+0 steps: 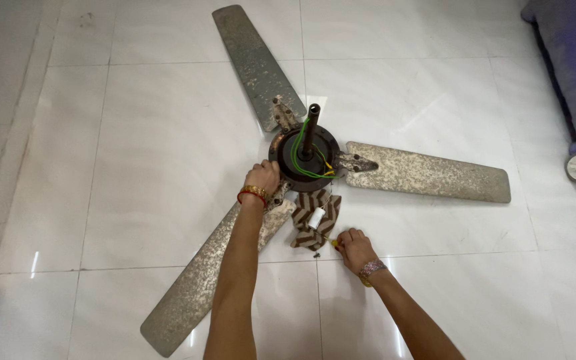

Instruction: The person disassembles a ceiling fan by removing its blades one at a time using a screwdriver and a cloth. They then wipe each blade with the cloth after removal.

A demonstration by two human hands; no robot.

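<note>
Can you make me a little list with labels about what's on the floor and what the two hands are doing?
Place: white tiled floor
Big thing: old ceiling fan lying flat, three worn grey blades
Middle: dark motor hub with a short rod and green wires
Left hand: resting on the hub edge, by the near blade
Right hand: on the floor, pinching something small with yellow on it
Between hands: striped brown cloth with a small white part on it

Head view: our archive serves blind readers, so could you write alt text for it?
A three-bladed ceiling fan lies on a white tile floor. The left hand rests at its hub; the right hand holds a yellow-tipped tool by a striped cloth.
</note>
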